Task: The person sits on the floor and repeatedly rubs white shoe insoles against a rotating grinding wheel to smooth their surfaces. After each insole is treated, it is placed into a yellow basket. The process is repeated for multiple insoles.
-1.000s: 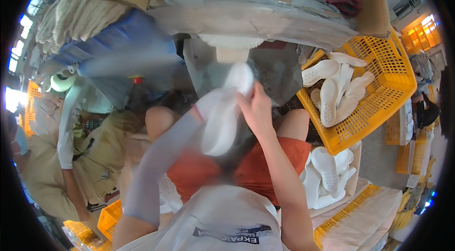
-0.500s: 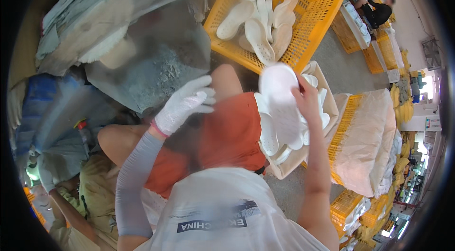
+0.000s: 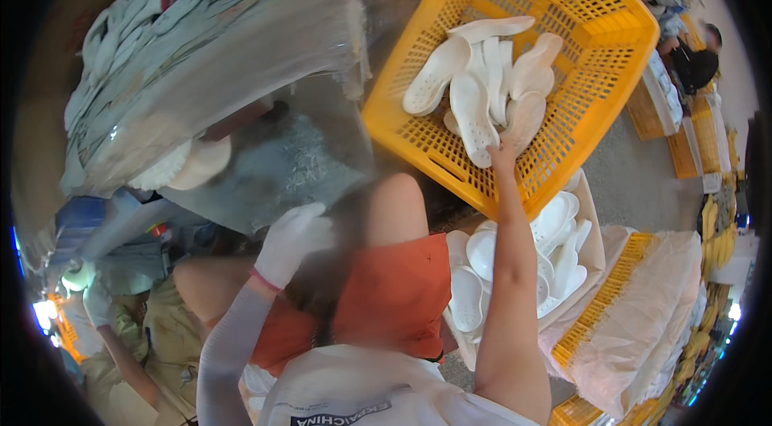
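Note:
Bare and outstretched, my right hand [image 3: 503, 155] reaches into a yellow plastic crate [image 3: 394, 124]. Its fingers grip the near end of a white, perforated shoe insole [image 3: 473, 114], which lies against several other off-white insoles [image 3: 527, 64]. Over my lap, my left hand [image 3: 293, 239] wears a white glove; it is somewhat blurred, with its fingers loosely apart and no object visible in it. Under my right forearm stands a pale, lined container [image 3: 593, 253] of glossy white insoles [image 3: 466, 297].
Grey machinery with a dusty sloping metal surface [image 3: 293, 160] stands ahead on the left, bearing a heap of pale pieces [image 3: 145, 48]. A cloth-covered yellow crate [image 3: 643, 305] sits at right. Another person's gloved hand [image 3: 98, 301] shows at lower left; someone in black [image 3: 693, 68] is far right.
My right hand has let go of the white insole above the lined container and moved forward to an insole in the yellow crate. My left hand has dropped slightly toward my lap. The view has shifted.

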`<state>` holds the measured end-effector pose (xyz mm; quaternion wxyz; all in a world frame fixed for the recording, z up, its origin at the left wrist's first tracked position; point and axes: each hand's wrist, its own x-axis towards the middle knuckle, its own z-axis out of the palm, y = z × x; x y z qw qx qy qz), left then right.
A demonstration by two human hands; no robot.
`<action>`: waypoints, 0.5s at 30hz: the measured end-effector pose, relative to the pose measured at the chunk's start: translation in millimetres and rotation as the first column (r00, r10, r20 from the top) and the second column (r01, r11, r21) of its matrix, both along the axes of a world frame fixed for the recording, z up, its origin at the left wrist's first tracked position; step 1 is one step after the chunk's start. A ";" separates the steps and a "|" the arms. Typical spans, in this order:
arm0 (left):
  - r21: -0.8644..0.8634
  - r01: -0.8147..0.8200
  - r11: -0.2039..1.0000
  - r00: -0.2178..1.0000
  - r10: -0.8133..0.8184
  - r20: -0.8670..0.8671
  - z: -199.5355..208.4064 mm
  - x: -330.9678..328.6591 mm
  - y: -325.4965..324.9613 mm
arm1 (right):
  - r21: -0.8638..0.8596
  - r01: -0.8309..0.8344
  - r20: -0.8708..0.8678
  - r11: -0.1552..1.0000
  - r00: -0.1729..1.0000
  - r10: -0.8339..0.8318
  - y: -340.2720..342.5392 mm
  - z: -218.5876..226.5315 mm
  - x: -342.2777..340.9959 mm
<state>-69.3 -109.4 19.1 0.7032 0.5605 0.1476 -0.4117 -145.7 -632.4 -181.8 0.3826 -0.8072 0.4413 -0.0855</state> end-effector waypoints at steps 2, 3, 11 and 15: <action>-0.217 0.001 0.976 1.000 0.006 0.030 14.5 5.5 -16.1 | 0.142 -0.029 0.479 0.989 0.877 -0.043 45.0 50.9 -22.3; -0.297 0.012 0.955 0.998 0.005 0.056 20.5 6.6 -29.6 | 0.121 0.009 0.439 0.993 0.897 -0.061 76.6 84.9 -36.7; -0.256 -0.262 0.931 0.925 0.318 0.209 -7.8 -5.7 -72.2 | -0.223 -0.583 0.373 0.781 0.689 0.621 313.2 277.7 -60.7; -0.527 -0.392 0.754 0.852 0.514 0.101 -15.2 46.2 -43.3 | -0.110 -0.510 0.470 0.853 0.730 0.496 346.0 271.5 7.5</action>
